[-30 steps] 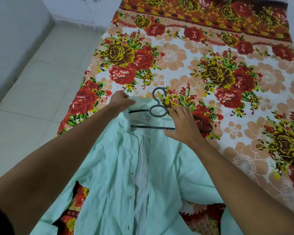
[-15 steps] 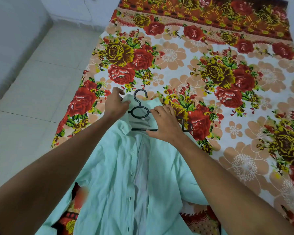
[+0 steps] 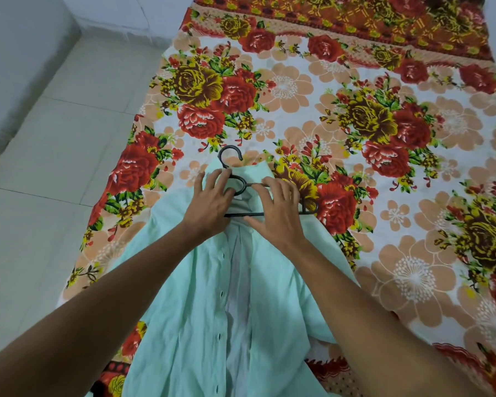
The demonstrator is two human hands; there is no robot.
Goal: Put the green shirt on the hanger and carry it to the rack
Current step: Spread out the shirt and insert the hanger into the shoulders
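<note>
Two bare forearms — no sleeves, rings (or watch) on either.

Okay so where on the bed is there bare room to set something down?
Free: the floral bedsheet right of the green shirt, and the stretch beyond the hanger hook. Crowded: the collar, where the left hand and right hand work.

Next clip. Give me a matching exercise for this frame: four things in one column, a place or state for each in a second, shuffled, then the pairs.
Things:
1. thin black wire hanger
2. pale green button-up shirt
3. flowered red and orange bedsheet
4. pale tiled floor

Places or states:
A. spread over the bed under everything
B. lying open, front unbuttoned
C. left of the bed
D. at the collar, both hands on it

Pairs: 1-D, 2-B, 3-A, 4-C
</note>
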